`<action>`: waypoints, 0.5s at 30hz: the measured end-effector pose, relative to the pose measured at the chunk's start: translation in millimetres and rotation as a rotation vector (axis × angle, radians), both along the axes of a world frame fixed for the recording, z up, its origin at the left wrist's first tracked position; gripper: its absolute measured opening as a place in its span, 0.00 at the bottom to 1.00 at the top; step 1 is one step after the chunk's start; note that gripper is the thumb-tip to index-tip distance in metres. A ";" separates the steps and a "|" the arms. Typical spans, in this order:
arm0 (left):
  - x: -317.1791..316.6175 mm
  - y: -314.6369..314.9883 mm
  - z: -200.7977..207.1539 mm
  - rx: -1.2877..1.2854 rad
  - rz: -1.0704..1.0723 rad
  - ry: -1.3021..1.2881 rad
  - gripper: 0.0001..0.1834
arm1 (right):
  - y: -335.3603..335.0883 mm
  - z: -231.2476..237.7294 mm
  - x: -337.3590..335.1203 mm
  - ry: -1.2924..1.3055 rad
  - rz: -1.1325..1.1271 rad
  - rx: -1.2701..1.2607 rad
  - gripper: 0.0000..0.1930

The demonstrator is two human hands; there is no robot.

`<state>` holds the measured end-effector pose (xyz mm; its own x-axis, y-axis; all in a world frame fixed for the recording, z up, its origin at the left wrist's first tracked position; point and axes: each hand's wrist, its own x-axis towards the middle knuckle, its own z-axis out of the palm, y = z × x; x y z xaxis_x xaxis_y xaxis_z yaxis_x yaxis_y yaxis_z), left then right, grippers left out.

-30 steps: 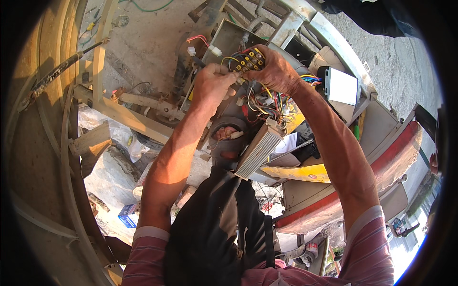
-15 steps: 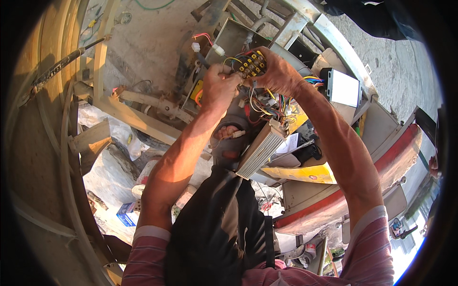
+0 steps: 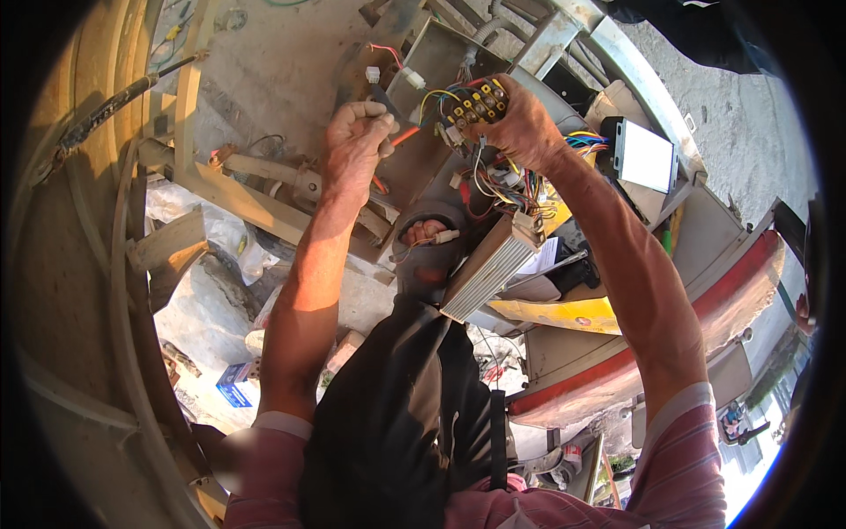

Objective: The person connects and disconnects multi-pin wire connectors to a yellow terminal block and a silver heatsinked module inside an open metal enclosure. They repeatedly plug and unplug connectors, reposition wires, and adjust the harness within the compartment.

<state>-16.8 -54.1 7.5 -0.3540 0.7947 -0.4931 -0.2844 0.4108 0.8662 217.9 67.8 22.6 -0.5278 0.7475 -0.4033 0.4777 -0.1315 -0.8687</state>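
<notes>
My right hand (image 3: 527, 128) grips a black terminal block (image 3: 478, 106) with yellow tabs and screw heads in rows, tilted over an open metal housing (image 3: 438, 55). Thin coloured wires run from the block's left side. Left of it, my left hand (image 3: 355, 145) is closed, thumb against curled fingers. A straight orange wire-like piece (image 3: 405, 136) sticks out of that fist toward the block; its ends are hidden. Near the fist are two white plug connectors, one on a dark sleeve (image 3: 373, 75) and one on red wires (image 3: 413, 78). A wiring bundle (image 3: 507, 189) hangs below my right hand.
A finned metal box (image 3: 489, 271) stands by my knee, beside a foot (image 3: 423, 233) and a yellow panel (image 3: 564, 314). A silver-white box (image 3: 646, 157) with coloured wires sits at the right. A metal frame beam (image 3: 251, 216) crosses at left; a blue-white carton (image 3: 234, 385) lies below.
My left hand has drawn away from the terminal block to the left, and the orange piece now shows between them. My right hand and the block have shifted slightly right.
</notes>
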 end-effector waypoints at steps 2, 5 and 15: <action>-19.6 -15.6 -5.5 -0.019 0.051 0.134 0.09 | -1.1 -1.4 -0.3 0.018 -0.017 -0.002 0.32; -30.1 -42.3 -13.0 -0.170 -0.084 0.206 0.07 | -1.0 -3.7 -0.1 0.032 -0.018 -0.011 0.31; 11.1 -28.5 -61.0 -0.302 -1.136 1.036 0.11 | -0.5 -1.9 -0.3 0.003 -0.008 0.006 0.31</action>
